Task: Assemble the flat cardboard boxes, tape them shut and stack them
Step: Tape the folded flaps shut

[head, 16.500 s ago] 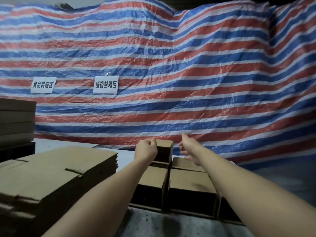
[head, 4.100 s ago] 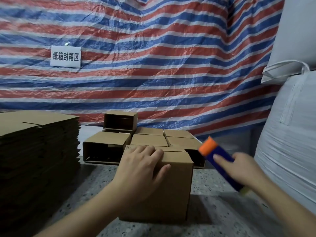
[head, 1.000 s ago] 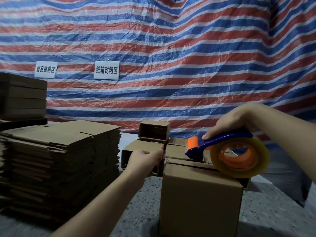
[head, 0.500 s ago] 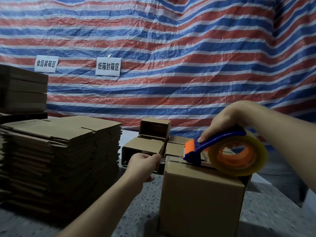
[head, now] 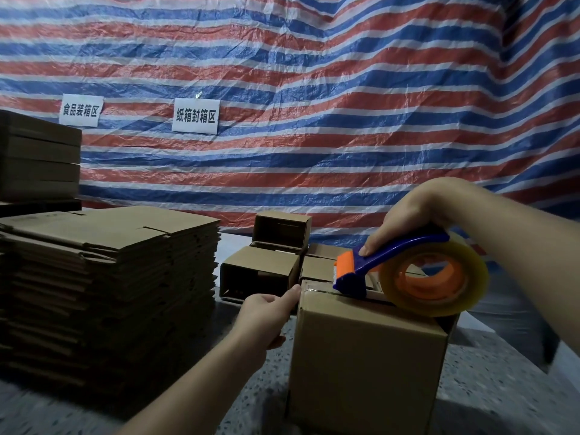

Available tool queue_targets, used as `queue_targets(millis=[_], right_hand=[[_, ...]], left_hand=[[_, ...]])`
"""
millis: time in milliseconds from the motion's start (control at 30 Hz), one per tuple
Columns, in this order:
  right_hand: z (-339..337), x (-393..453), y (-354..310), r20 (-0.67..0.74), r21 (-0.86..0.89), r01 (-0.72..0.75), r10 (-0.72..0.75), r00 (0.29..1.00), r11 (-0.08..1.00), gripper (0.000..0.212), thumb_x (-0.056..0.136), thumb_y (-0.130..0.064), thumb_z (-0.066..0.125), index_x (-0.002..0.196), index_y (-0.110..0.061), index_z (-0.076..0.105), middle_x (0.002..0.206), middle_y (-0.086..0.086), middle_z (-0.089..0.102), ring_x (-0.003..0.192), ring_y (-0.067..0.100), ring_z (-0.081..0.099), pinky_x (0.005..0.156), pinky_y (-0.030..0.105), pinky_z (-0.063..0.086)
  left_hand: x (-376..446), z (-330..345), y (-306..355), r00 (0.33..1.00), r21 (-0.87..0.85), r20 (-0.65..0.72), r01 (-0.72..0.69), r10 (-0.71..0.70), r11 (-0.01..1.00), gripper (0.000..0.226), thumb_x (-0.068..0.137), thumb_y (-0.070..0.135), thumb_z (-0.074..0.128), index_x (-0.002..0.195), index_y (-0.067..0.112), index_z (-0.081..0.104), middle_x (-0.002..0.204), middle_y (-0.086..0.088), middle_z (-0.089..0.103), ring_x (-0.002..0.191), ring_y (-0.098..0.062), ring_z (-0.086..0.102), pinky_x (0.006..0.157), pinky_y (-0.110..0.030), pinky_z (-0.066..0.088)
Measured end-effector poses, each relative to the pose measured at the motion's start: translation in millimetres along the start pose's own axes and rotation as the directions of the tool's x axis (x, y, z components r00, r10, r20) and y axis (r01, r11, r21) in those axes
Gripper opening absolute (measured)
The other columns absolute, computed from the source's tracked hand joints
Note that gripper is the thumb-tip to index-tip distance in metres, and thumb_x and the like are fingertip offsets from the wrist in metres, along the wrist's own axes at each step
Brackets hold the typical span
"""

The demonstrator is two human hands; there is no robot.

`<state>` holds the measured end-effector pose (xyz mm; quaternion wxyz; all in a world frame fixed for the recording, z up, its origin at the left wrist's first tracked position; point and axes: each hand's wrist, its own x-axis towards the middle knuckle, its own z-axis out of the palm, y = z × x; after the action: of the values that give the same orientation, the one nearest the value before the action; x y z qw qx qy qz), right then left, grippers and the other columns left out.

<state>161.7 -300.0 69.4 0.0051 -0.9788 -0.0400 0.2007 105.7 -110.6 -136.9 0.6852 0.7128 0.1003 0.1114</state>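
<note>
Cardboard box (head: 367, 365) upright on the speckled desk (head: 489, 372), close to the camera, right of middle. Top flaps folded down, a strip of clear tape along the top seam near the left edge. On the top of the box, a tape dispenser (head: 408, 271): blue handle, orange front part, big roll of clear tape with orange core, roll resting on the box top toward its right side.

Right hand (head: 411, 218) from above, fingers curled round the blue handle, gripping it. Left hand (head: 266, 312) at the upper left corner of the box, fingertip touching the edge where the tape end lies; fingers loosely bent, not wrapped round anything as far as visible.

Just behind the box, several small assembled boxes (head: 260, 271) lying on their sides, open ends toward the camera, one more on top (head: 282, 229) of them. To the left, well apart from the box, a tall pile of flat cardboard (head: 110, 277) on the desk. Behind that pile, at the far left, another stack of cardboard (head: 37, 158), darker and higher.

At the back, a striped tarp (head: 345, 105) in red, blue and white over the whole wall. Two white paper signs (head: 195, 116) with Chinese characters fixed on the tarp at the left.
</note>
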Motion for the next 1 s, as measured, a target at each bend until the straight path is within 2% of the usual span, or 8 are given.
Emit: queue_targets(millis=[167,367,433,533,633,767,900,1000], right_hand=[[2,-2,0,-0.004,0.012,-0.005,0.005,1.0,1.0,0.058,0.081,-0.062,0.069,0.108,-0.011,0.069,0.078,0.005,0.075,0.061,0.014,0.071,0.057,0.024,0.057],[2,-2,-1,-0.004,-0.002,0.017,-0.017,1.0,1.0,0.055,0.083,-0.061,0.069,0.105,-0.011,0.069,0.08,0.005,0.074,0.064,0.015,0.07,0.06,0.025,0.057],[2,-1,-4,-0.001,-0.018,0.015,-0.015,1.0,1.0,0.053,0.083,-0.061,0.069,0.105,-0.012,0.068,0.082,0.005,0.075,0.066,0.015,0.07,0.062,0.025,0.057],[3,-2,-8,0.004,-0.04,0.018,-0.018,1.0,0.999,0.049,0.083,-0.061,0.069,0.102,-0.015,0.068,0.079,0.004,0.075,0.065,0.014,0.071,0.062,0.025,0.058],[3,-2,-9,0.004,-0.048,0.018,-0.018,1.0,0.999,0.05,0.083,-0.061,0.069,0.101,-0.015,0.067,0.079,0.004,0.075,0.065,0.014,0.071,0.062,0.025,0.058],[2,-3,-7,0.005,-0.036,0.013,-0.012,1.0,0.999,0.052,0.083,-0.062,0.068,0.104,-0.014,0.067,0.091,0.008,0.073,0.072,0.016,0.07,0.065,0.025,0.058],[2,-4,-5,0.004,-0.024,0.0,0.0,1.0,1.0,0.056,0.084,-0.062,0.067,0.108,-0.012,0.067,0.094,0.008,0.072,0.072,0.016,0.069,0.064,0.025,0.057],[1,-3,-5,-0.014,-0.019,0.005,-0.005,1.0,1.0,0.055,0.082,-0.063,0.069,0.103,-0.012,0.069,0.086,0.007,0.074,0.068,0.016,0.071,0.062,0.024,0.058]], left_hand=[[-3,3,-4,0.995,-0.078,0.088,0.052,-0.045,0.996,0.044,0.091,0.054,0.06,0.082,0.012,0.056,0.064,-0.002,0.038,0.053,-0.013,0.036,0.051,-0.025,0.032],[-4,6,-13,0.958,-0.167,0.192,0.245,-0.213,0.955,0.076,0.082,0.07,0.058,0.127,0.009,0.057,0.123,-0.011,0.06,0.11,-0.027,0.057,0.096,-0.039,0.049],[-5,3,-17,0.945,-0.108,0.214,0.274,-0.247,0.956,0.077,0.083,0.07,0.058,0.127,0.007,0.055,0.122,-0.011,0.058,0.104,-0.023,0.055,0.089,-0.033,0.048],[-4,-2,-12,0.981,-0.038,0.049,0.191,-0.189,0.981,0.047,0.098,0.052,0.049,0.12,0.011,0.056,0.096,-0.008,0.055,0.081,-0.017,0.049,0.067,-0.027,0.04],[1,-3,12,0.998,-0.07,-0.064,-0.025,0.021,0.997,0.026,0.102,0.04,0.044,0.104,0.017,0.056,0.097,-0.002,0.059,0.082,-0.012,0.054,0.063,-0.023,0.039],[1,16,45,0.987,0.028,0.09,-0.133,0.13,0.991,0.039,0.1,0.035,0.053,0.136,0.021,0.047,0.11,0.006,0.057,0.087,-0.006,0.057,0.061,-0.018,0.042],[3,28,44,0.979,0.138,0.195,-0.087,0.059,0.987,0.046,0.101,0.022,0.048,0.146,0.021,0.043,0.141,-0.005,0.052,0.117,-0.016,0.053,0.094,-0.027,0.046],[3,29,41,0.976,0.1,0.213,-0.058,0.035,0.993,0.04,0.101,0.014,0.045,0.139,0.022,0.054,0.132,-0.008,0.058,0.106,-0.014,0.057,0.076,-0.022,0.05]])
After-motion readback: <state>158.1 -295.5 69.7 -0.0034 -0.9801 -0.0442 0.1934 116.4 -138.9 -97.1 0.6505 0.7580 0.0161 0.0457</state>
